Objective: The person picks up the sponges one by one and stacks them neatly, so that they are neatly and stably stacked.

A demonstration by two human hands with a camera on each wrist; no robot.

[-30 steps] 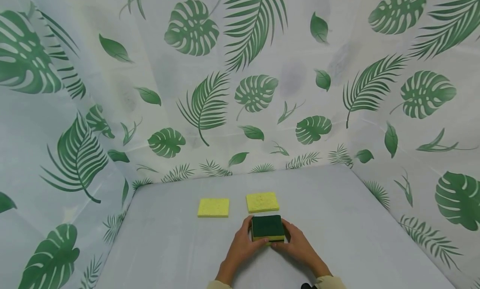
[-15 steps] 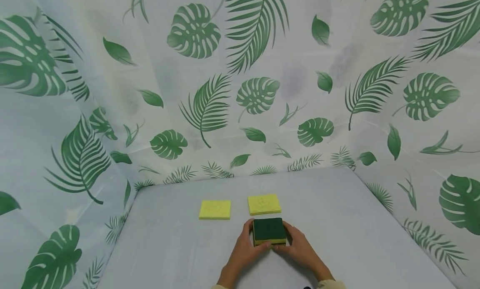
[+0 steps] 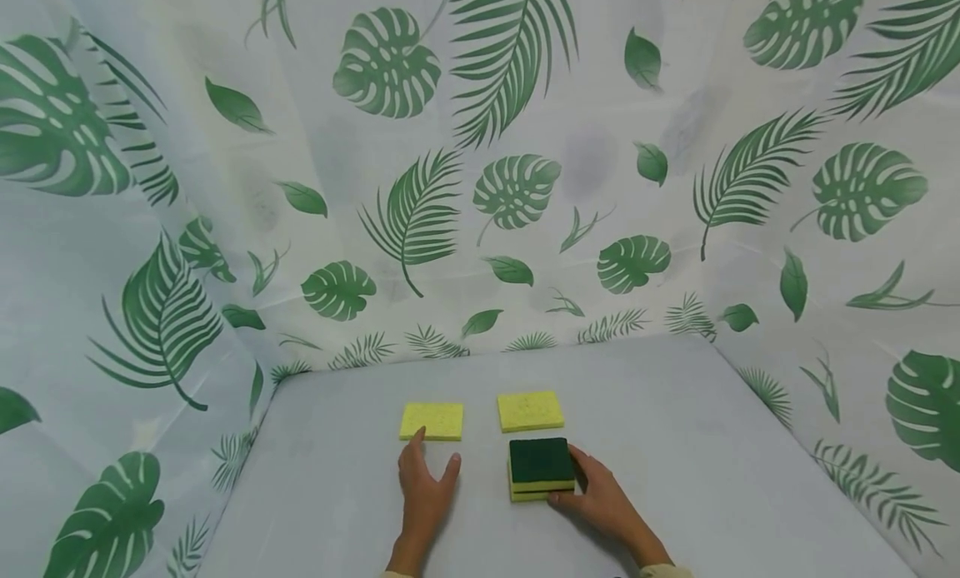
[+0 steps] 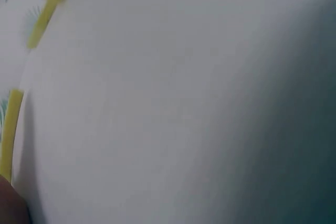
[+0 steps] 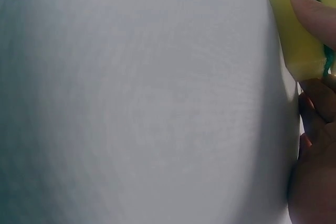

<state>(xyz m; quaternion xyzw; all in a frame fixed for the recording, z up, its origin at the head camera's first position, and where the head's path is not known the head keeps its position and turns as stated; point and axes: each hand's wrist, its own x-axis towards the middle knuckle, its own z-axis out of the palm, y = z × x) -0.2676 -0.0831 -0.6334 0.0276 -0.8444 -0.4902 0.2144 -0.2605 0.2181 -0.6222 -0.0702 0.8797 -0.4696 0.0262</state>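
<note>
One yellow rectangular sponge (image 3: 438, 418), lying crosswise
Just beyond our spread left hand (image 3: 425, 493); our right hand (image 3: 603, 499) grips stacked green-topped yellow sponges (image 3: 542, 461).

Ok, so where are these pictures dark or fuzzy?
Left wrist: a fuzzy, dark greenish patch fills the lower right, and a shadow runs beside a yellow sponge. Right wrist: similar darkness down the left side, plus a shadow beside the sponge stack. Head: fairly even light, with the left hand, right hand and leafy backdrop clear enough.
</note>
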